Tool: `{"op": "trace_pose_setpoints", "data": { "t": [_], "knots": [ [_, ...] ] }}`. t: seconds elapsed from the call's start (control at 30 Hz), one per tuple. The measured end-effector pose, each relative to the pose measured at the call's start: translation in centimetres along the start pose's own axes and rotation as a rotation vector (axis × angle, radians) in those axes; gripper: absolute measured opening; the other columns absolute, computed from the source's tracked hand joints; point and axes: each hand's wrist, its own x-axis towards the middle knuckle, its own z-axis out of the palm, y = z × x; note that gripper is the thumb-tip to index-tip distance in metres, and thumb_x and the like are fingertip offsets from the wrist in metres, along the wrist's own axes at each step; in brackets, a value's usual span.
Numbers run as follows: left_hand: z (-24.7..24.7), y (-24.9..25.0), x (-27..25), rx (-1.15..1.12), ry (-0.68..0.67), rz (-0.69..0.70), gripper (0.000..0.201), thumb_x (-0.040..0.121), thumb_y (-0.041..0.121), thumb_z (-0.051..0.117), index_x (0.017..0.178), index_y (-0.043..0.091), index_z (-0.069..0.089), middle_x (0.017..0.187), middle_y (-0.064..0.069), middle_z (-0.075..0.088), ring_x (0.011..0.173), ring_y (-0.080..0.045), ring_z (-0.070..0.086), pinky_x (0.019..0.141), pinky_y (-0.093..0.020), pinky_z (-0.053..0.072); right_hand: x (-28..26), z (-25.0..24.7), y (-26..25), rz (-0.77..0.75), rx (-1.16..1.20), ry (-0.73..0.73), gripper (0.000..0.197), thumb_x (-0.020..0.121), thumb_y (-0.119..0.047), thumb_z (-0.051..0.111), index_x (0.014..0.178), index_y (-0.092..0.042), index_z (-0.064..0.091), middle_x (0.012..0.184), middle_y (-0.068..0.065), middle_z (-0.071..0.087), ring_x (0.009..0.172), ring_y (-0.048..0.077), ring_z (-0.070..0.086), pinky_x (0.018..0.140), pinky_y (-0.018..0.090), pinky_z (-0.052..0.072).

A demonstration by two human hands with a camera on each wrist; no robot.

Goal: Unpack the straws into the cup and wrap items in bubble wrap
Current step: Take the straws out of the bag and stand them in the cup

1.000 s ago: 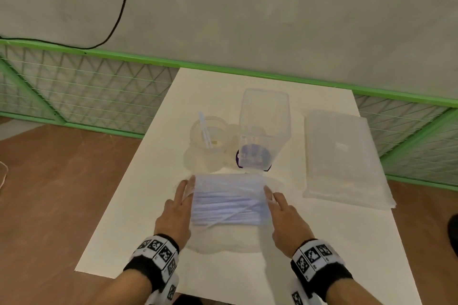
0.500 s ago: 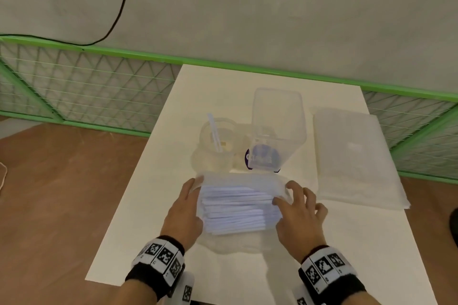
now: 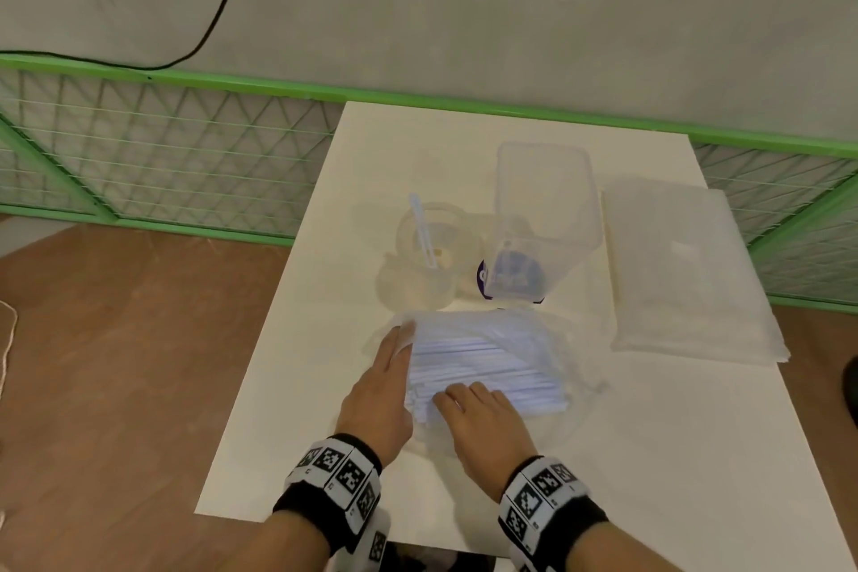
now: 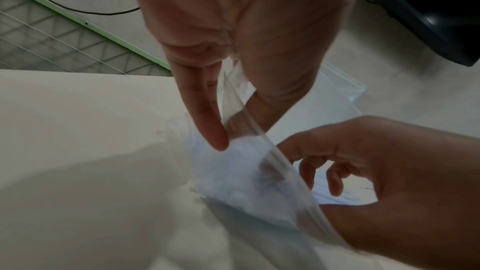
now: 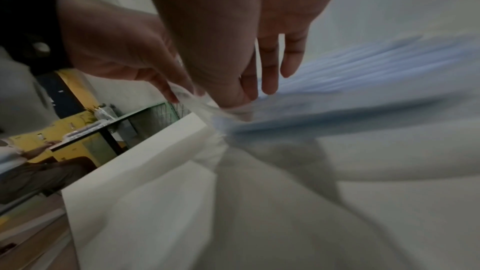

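A clear bag of pale blue straws (image 3: 487,362) lies on the white table (image 3: 320,386), in front of a clear cup (image 3: 434,279) that holds one straw (image 3: 422,230). My left hand (image 3: 394,353) is at the bag's left end. In the left wrist view its thumb and fingers (image 4: 207,128) pinch the bag's clear rim (image 4: 233,98). My right hand (image 3: 457,399) is on the same end, beside the left. Its thumb and forefinger (image 5: 233,91) pinch the bag film (image 5: 221,110), and its other fingers lie over the straws (image 5: 363,65).
A tall clear container (image 3: 543,209) stands to the right of the cup. A flat stack of bubble wrap (image 3: 687,274) lies at the table's right side. A green mesh fence (image 3: 162,163) runs behind the table, along the wall. Wooden floor lies to the left.
My right hand has moved from the bag's right end across to its left end, next to my left hand. The bag has shifted slightly on the table.
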Motion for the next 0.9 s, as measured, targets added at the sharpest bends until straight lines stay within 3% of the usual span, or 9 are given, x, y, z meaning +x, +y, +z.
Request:
{"op": "trace_pose_setpoints", "data": {
  "t": [0.3,0.4,0.5,0.8,0.83,0.9],
  "knots": [
    [0.5,-0.2,-0.8,-0.003,-0.023,-0.001,0.103,0.076,-0.009,0.048,0.155,0.039,0.002,0.161,0.023,-0.008,0.108,-0.020,0.057,0.076,-0.030,0.050,0.4,0.4,-0.3,0.075,-0.086,-0.143,0.053,0.023,-0.010,0.086,0.074,-0.016,0.070,0.072,0.002,0.063,0.064,0.023,0.061,0.053,0.034,0.050],
    [0.6,-0.2,-1.0,-0.014,-0.016,-0.005,0.102,0.077,-0.009,0.047,0.155,0.040,0.001,0.161,0.023,-0.008,0.105,-0.019,0.057,0.071,-0.024,0.043,0.5,0.5,-0.4,0.085,-0.107,-0.146,0.047,0.028,-0.010,0.086,0.072,-0.017,0.070,0.070,0.001,0.063,0.063,0.023,0.061,0.053,0.035,0.049],
    [0.7,-0.3,-1.2,-0.019,-0.012,-0.006,0.103,0.077,-0.010,0.047,0.155,0.039,0.001,0.161,0.023,-0.008,0.099,-0.017,0.058,0.067,-0.020,0.040,0.6,0.6,-0.4,0.104,-0.098,-0.139,0.048,0.036,-0.011,0.086,0.081,-0.018,0.069,0.073,0.000,0.064,0.067,0.024,0.061,0.057,0.037,0.050],
    [0.6,-0.4,-1.5,-0.034,0.003,-0.008,0.104,0.078,-0.010,0.048,0.154,0.041,0.000,0.161,0.025,-0.009,0.108,-0.015,0.057,0.073,-0.026,0.050,1.3,0.0,-0.5,0.133,-0.128,-0.209,0.040,0.036,-0.011,0.089,0.070,-0.017,0.069,0.069,0.001,0.063,0.065,0.024,0.061,0.058,0.039,0.050],
    [0.6,-0.3,-1.6,-0.035,0.003,-0.010,0.104,0.078,-0.010,0.048,0.155,0.040,-0.001,0.161,0.025,-0.009,0.109,-0.015,0.057,0.073,-0.026,0.050,1.4,-0.2,-0.6,0.135,-0.129,-0.222,0.037,0.041,-0.011,0.088,0.073,-0.016,0.069,0.072,0.002,0.064,0.068,0.025,0.062,0.061,0.040,0.051],
    [0.7,-0.3,-1.7,-0.027,0.001,-0.016,0.102,0.079,-0.010,0.049,0.155,0.039,0.001,0.161,0.024,-0.009,0.106,-0.015,0.058,0.069,-0.021,0.044,1.4,-0.8,-0.8,0.113,-0.133,-0.272,0.026,0.068,-0.008,0.075,0.092,-0.013,0.069,0.091,0.006,0.066,0.089,0.029,0.062,0.078,0.044,0.048]
  ]
}}
